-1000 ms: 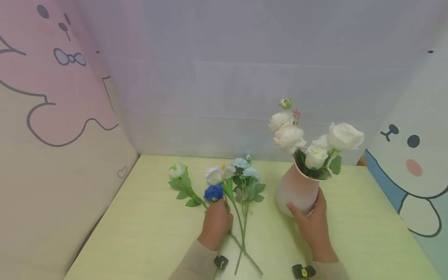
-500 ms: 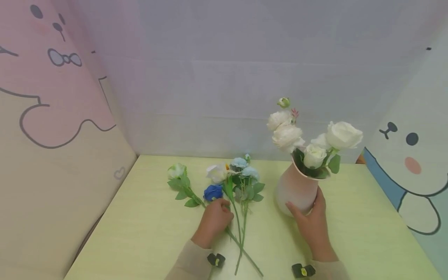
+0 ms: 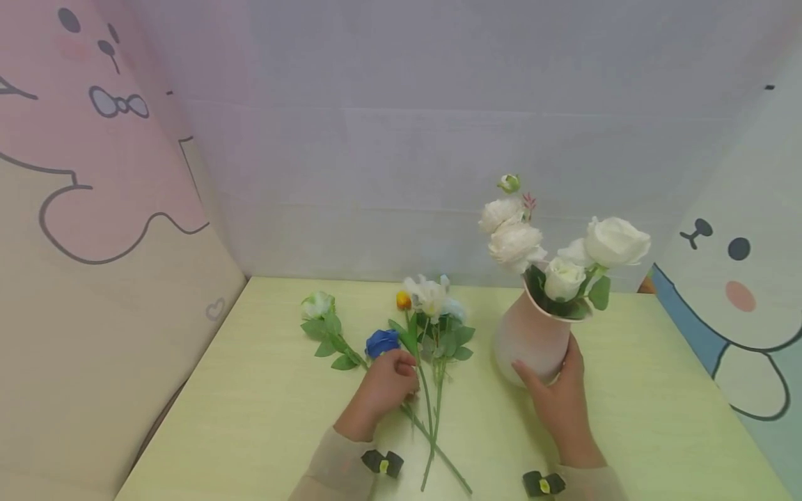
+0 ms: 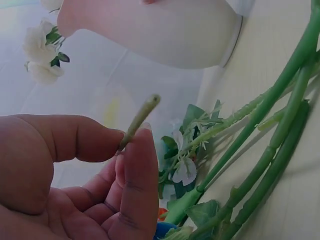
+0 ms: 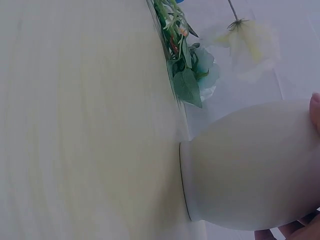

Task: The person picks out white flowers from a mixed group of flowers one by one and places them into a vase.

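Note:
My left hand (image 3: 383,383) pinches the thin stem (image 4: 139,117) of a white artificial flower (image 3: 429,296) between thumb and fingers. The stem's cut end pokes out above the fingertips in the left wrist view. In the right wrist view the pale petals of that flower (image 5: 252,46) hang off the table, with a yellow centre. My right hand (image 3: 560,400) grips the lower side of a pink and white vase (image 3: 529,344). White roses (image 3: 617,242) and peony-like blooms (image 3: 515,243) stand in the vase, which rests on the table (image 5: 90,125).
Under and beside my left hand lie a blue rose (image 3: 382,343), an orange-yellow tulip (image 3: 404,300) and light blue flowers (image 3: 454,309), their stems crossing. A white-green flower (image 3: 318,305) lies to the left. Printed cloth walls (image 3: 438,153) enclose the table's back and sides.
The white flower has come up off the pile and shifted right, uncovering the orange-yellow tulip. My left hand has tilted and risen slightly. The right hand and vase stay in place.

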### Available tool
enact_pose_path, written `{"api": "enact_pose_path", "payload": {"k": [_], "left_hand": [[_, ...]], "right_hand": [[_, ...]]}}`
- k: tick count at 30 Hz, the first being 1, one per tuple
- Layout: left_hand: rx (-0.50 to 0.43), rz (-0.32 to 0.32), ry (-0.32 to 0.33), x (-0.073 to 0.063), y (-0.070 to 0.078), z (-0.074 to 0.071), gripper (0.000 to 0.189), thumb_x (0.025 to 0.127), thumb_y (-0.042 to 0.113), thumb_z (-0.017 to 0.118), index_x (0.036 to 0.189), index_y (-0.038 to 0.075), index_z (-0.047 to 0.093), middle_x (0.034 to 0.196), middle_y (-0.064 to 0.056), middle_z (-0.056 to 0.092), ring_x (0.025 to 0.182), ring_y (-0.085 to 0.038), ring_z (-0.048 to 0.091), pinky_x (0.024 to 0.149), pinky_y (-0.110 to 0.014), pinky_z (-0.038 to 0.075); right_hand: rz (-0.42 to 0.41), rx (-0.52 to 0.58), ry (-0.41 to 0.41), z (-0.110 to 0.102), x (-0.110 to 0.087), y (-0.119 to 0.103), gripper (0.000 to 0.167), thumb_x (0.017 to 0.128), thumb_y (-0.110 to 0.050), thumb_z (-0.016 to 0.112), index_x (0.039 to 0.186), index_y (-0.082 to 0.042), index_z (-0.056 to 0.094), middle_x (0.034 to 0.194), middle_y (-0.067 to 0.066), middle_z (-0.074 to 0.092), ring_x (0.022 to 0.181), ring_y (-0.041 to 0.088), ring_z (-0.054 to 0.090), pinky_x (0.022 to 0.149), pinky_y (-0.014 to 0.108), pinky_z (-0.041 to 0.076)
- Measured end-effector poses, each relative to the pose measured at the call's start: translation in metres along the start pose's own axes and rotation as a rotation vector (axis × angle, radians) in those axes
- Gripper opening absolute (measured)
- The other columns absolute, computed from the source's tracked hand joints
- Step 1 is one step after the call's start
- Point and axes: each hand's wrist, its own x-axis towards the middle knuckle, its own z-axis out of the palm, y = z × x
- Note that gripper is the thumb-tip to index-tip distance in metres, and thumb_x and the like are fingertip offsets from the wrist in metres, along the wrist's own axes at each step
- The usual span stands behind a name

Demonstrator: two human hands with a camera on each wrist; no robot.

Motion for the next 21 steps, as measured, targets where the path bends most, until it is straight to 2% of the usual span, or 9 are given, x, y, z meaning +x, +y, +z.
{"api": "enact_pose_path", "payload": {"k": [7,15,21], "left_hand": [[-0.151,-0.047,-0.061,-0.001,-0.002,0.004,0.036,0.085,-0.012,0.064,0.120,-0.011,0.058,0.097,-0.015,0.059,0.075,-0.024,0.062,0.067,-0.038,0.062],[-0.155,-0.033,-0.081,-0.004,0.006,0.000,0.037,0.087,-0.009,0.067,0.123,-0.010,0.056,0.102,-0.015,0.059,0.080,-0.023,0.062,0.070,-0.037,0.062],[-0.200,-0.008,-0.093,-0.007,0.013,-0.005,0.039,0.087,-0.009,0.067,0.124,-0.010,0.056,0.101,-0.014,0.058,0.082,-0.022,0.062,0.072,-0.036,0.062]], "right_hand": [[-0.002,0.002,0.005,0.000,0.000,0.001,0.108,0.089,-0.026,0.083,0.165,-0.012,0.008,0.161,0.024,0.024,0.146,0.043,0.028,0.117,0.064,0.024],[0.009,0.011,0.003,0.000,0.000,-0.001,0.108,0.089,-0.026,0.083,0.166,-0.013,0.007,0.161,0.024,0.023,0.146,0.042,0.027,0.118,0.063,0.024],[0.011,0.009,0.005,0.000,0.000,-0.001,0.108,0.089,-0.026,0.083,0.166,-0.013,0.008,0.161,0.023,0.023,0.146,0.042,0.028,0.118,0.063,0.024]]}}
